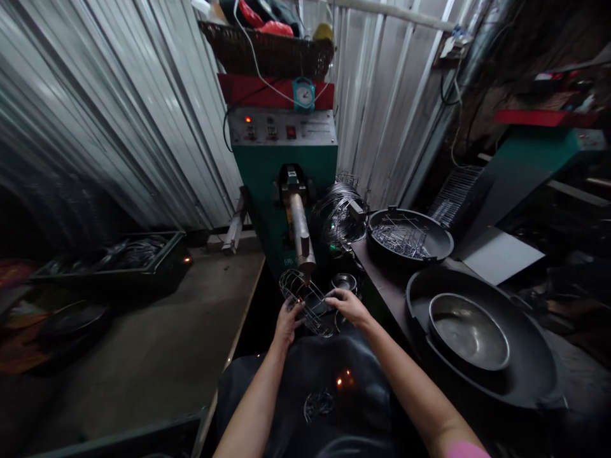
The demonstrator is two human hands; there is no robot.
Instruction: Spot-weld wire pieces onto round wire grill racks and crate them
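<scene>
The room is dim, with a tall wall (128, 95) of pale grey corrugated metal, along whose upper part a light-coloured bar (396, 13) runs, a dull grey-brown floor (167, 331) at left, a dark surface (380, 277) at right, and deep shadow in the upper right corner.

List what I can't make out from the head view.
All in the head view:
Right hand: whether it pinches the wire frame or a separate wire; too small.
Control panel: lettering too small.
Clock: numerals too small.
Basket: lower contents hidden by its wall.
Pink sleeve: cut off by the bottom edge.
</scene>
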